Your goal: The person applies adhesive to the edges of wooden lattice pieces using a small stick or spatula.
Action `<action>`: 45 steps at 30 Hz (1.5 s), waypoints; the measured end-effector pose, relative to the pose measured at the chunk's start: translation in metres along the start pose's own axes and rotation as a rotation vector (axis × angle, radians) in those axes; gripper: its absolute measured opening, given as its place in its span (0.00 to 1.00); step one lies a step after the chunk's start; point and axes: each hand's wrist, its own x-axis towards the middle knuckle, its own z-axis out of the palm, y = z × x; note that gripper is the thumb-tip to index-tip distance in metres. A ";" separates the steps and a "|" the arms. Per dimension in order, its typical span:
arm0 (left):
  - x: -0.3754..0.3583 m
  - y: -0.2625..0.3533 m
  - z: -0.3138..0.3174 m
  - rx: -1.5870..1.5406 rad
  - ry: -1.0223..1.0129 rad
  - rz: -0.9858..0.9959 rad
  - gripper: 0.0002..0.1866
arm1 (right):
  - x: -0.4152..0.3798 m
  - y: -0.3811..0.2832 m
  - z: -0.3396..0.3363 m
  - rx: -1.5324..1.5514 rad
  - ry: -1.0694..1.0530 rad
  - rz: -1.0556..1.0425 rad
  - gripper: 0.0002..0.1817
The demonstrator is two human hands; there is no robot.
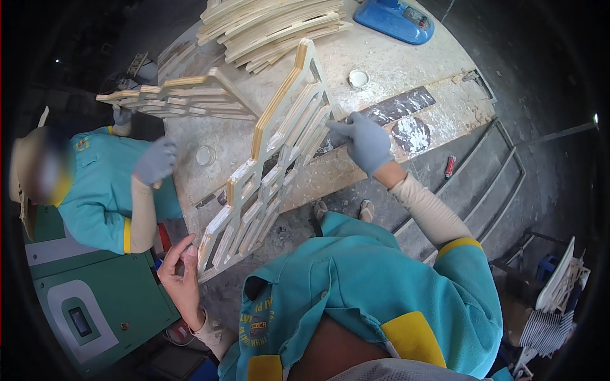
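A pale wooden lattice panel point(257, 184) stands tilted across the near table edge, its long edge dabbed with white filler in places. At its lower left end my bare left hand point(179, 273) is closed, thumb and forefinger at the panel's edge. My right hand point(368, 145), in a grey glove, grips the slats on the panel's right side with its forefinger stretched out. A second lattice panel point(184, 98) lies behind it, near a co-worker point(101, 184) whose gloved hand point(155, 162) is raised at the left.
Curved wooden pieces point(273, 28) are stacked at the back beside a blue scale point(395, 22). A small white tub point(359, 79) and a smear of filler point(412, 134) are on the table point(438, 70). A green cabinet point(101, 305) stands left; a metal frame point(473, 171) is at right.
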 end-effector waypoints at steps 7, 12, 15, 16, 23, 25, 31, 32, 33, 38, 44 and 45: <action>0.000 -0.003 0.001 -0.026 0.016 0.004 0.11 | -0.021 -0.009 0.013 0.022 -0.044 -0.195 0.22; -0.003 0.000 0.002 -0.019 0.024 0.013 0.11 | -0.029 -0.002 -0.019 0.334 -0.101 -0.138 0.26; -0.006 0.001 0.003 -0.026 0.025 0.008 0.12 | -0.025 -0.010 -0.026 0.251 0.150 -0.125 0.29; -0.006 0.001 0.002 -0.033 0.021 -0.005 0.12 | -0.023 -0.012 -0.020 0.251 0.150 -0.124 0.29; -0.010 0.003 0.004 -0.040 0.028 0.020 0.12 | -0.026 -0.016 0.004 0.106 0.297 -0.149 0.31; -0.010 0.003 0.003 -0.018 0.019 0.037 0.12 | -0.035 -0.013 -0.004 0.151 0.327 -0.185 0.32; -0.012 0.009 0.005 0.009 0.013 0.062 0.12 | -0.028 -0.021 -0.017 0.034 0.229 -0.026 0.34; -0.013 0.011 0.005 0.008 0.012 0.066 0.12 | -0.027 -0.025 -0.011 0.017 0.221 -0.051 0.33; -0.013 0.013 0.005 -0.001 0.008 0.062 0.12 | -0.025 -0.028 -0.008 0.000 0.213 -0.077 0.32; -0.015 0.012 0.005 -0.010 0.003 0.079 0.12 | -0.042 -0.036 -0.009 0.031 0.124 -0.135 0.32; -0.016 0.018 0.005 0.025 -0.007 0.072 0.12 | -0.027 -0.036 -0.017 0.024 0.169 -0.046 0.30; -0.016 0.017 0.005 0.021 -0.008 0.070 0.12 | -0.030 -0.036 -0.012 0.020 0.183 -0.104 0.30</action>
